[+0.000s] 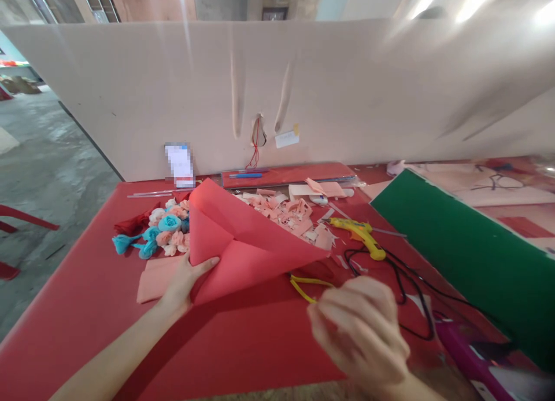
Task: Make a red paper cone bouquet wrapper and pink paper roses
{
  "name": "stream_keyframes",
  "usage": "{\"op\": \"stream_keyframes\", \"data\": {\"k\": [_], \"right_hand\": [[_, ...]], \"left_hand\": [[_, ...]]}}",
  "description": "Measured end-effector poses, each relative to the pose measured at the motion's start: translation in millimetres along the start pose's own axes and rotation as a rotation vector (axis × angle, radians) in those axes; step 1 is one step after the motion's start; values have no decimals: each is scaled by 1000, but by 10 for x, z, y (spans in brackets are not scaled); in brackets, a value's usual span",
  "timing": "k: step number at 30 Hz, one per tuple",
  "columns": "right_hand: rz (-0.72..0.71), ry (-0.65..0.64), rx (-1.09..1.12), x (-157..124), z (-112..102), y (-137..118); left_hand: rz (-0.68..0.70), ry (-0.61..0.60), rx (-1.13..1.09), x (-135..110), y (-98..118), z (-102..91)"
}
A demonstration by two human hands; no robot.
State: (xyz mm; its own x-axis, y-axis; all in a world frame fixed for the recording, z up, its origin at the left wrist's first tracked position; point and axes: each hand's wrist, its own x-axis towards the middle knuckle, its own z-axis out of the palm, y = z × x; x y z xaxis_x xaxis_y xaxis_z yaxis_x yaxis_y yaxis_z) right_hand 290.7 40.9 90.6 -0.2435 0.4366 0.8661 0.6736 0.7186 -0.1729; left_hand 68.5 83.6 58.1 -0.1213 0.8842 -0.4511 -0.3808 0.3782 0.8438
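My left hand [191, 282] grips the lower left edge of a folded sheet of red paper [255, 268], thumb on top. The sheet is raised above the red table [243, 349] and shows crossing creases, with its point to the right. Blurred by motion, my right hand [359, 326] hovers over the table with its fingers curled in; whatever may be in them is hidden. Just beyond it lies a tool with yellow handles [306, 285], partly covered by the sheet and my hand. Folded pink paper [154, 279] rests beneath my left wrist.
Blue, pink and white paper flowers [169, 224] lie at left. Paper scraps [295, 216] lie behind the sheet. A yellow glue gun [366, 236] with a black cord, a green board [455, 250] and a purple tool [463, 352] occupy the right. A phone [180, 164] leans against the white panel [173, 88].
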Motion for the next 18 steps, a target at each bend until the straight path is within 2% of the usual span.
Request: {"op": "stream_keyframes", "data": {"k": [1, 2, 4, 6, 7, 9, 12, 15, 18], "right_hand": [[27, -90, 84, -56, 58, -37], [128, -209, 187, -119, 145, -75], [482, -464, 341, -246, 386, -142], [818, -550, 539, -335, 665, -189], [948, -530, 667, -355, 795, -208], [1125, -410, 947, -344, 1002, -246], [1244, -236, 1235, -247, 1149, -318], [1308, -153, 1293, -152, 1156, -373], [1378, -130, 1273, -125, 1142, -381]], "left_hand": [[12, 23, -24, 6, 1, -1], [31, 36, -46, 14, -4, -2], [80, 42, -71, 31, -34, -2], [120, 37, -73, 45, -86, 8], [133, 34, -73, 47, -116, 16], [139, 29, -85, 42, -171, 32], [144, -18, -146, 17, -224, 34], [139, -69, -213, 4, -245, 2], [103, -126, -242, 10, -264, -36]]}}
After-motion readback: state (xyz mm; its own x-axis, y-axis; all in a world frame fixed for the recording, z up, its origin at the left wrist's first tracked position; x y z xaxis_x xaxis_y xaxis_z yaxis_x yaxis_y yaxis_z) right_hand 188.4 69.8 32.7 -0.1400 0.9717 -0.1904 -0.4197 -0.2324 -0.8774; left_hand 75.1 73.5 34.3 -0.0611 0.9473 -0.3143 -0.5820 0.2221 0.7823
